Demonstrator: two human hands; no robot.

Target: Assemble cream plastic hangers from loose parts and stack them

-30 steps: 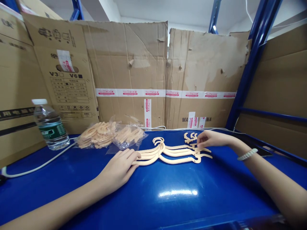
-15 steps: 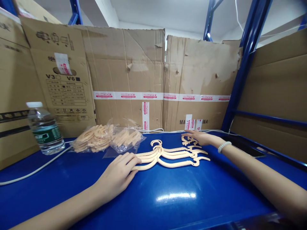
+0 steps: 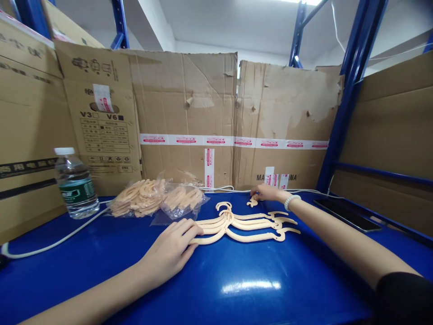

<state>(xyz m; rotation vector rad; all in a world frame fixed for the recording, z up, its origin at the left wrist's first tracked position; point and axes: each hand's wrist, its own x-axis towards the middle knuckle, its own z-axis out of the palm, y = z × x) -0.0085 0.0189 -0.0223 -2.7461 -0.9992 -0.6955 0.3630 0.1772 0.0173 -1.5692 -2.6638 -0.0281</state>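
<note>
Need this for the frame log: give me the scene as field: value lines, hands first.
left hand: on the left ends of the hangers
right hand: at the small hooks, grip unclear
hangers: flat on the table, side by side, curved pieces at right ends
bags: two, clear, beige parts inside, beyond left hand
bottle: upright, white cap, far left
slab: dark, flat, on the right
backdrop: cardboard

Pale hangers, centre of frame
Left hand holds their left ends; right hand touches small pieces right of centre.
</note>
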